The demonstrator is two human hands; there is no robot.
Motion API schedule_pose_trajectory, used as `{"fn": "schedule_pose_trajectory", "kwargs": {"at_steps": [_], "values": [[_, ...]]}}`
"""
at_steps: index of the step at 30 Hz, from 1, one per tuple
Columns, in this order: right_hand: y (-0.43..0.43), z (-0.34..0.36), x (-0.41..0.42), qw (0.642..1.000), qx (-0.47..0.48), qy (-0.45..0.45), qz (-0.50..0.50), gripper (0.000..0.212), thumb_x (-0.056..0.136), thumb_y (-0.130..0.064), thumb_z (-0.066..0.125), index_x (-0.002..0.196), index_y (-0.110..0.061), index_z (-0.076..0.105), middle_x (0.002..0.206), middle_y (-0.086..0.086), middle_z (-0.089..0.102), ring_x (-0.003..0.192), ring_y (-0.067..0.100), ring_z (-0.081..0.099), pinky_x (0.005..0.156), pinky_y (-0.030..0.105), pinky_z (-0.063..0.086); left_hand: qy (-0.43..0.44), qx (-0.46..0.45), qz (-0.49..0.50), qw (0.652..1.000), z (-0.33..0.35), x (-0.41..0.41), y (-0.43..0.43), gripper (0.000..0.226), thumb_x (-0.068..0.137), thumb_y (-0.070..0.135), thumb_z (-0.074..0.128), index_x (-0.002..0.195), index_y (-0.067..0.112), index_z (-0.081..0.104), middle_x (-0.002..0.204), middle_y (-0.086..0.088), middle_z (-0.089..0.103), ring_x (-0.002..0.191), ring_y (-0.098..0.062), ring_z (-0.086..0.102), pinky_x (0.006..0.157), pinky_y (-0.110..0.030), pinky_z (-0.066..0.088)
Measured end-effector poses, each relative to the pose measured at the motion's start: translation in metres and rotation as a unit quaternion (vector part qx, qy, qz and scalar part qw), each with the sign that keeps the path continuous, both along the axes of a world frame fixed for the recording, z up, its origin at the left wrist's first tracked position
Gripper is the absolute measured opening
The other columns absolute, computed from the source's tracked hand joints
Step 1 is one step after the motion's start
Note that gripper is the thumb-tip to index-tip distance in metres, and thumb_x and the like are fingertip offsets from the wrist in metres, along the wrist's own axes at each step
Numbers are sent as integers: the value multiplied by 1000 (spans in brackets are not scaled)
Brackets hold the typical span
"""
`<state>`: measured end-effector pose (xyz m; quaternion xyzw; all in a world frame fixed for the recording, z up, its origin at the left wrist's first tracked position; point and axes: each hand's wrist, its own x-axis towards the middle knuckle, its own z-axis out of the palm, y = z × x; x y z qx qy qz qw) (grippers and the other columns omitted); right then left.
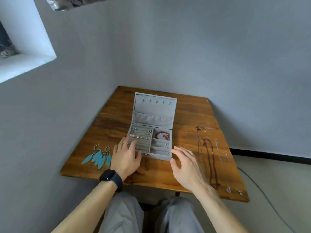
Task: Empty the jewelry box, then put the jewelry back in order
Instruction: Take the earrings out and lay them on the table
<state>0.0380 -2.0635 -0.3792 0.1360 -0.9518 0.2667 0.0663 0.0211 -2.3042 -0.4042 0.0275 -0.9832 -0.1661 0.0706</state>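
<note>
Wooden table (193, 118) bears jewelry box (153, 115), corner hidden beneath left hand (125, 158); right hand (185, 167) hovers; both grips slack, empty.

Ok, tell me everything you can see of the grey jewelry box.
The jewelry box is grey, velvety-looking, and sits mid-table with its lid open. Inside the lid are a row of small hooks and a gathered pocket. The base has ring rolls on the left holding small earrings, and compartments on the right: one holds a red bracelet, the next a silver bangle. The left hand rests its fingers on the near left corner; the right hand is by the near right corner, contact unclear.
</note>
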Motion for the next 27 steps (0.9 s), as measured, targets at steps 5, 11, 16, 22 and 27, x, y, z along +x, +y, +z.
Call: {"fn": "schedule_pose_trajectory", "kwargs": {"at_steps": [5,11,16,22,27], "values": [[-35,0,-29,999,15,-3,35,38,99,-34,53,137,-29,56,141,-14,55,134,4,41,110,21,31,-18,12,28,999,0,-15,-30,55,100,43,45,151,25,37,163,-8,23,150,-27,21,120,-47,21],[-77,-3,-78,998,41,5,57,35,99,-37,51,132,-31,58,131,-11,62,125,13,50,103,26,42,10,9,0,1000,18,-49,-47,45,98,38,48,143,39,45,162,-4,27,143,-26,35,110,-44,37],[-113,-8,-124,997,60,18,52,33,97,-38,53,127,-30,63,123,-9,67,115,16,54,90,32,49,39,-64,1,997,26,-81,-42,33,98,33,46,128,31,61,160,-4,31,130,-25,49,94,-39,49],[-150,-8,-167,997,61,-10,35,26,95,-37,52,113,-28,68,112,-1,70,107,26,58,78,36,51,20,-158,-2,987,23,-114,-37,27,96,17,48,115,18,67,158,-8,31,124,-30,48,88,-38,46],[-160,-15,-180,994,86,-47,44,26,93,-34,51,111,-28,68,113,-1,70,111,27,60,77,38,55,-23,-161,-5,987,19,-125,-41,23,97,13,49,111,19,67,120,-4,60,106,-27,58,74,-35,46]]}}
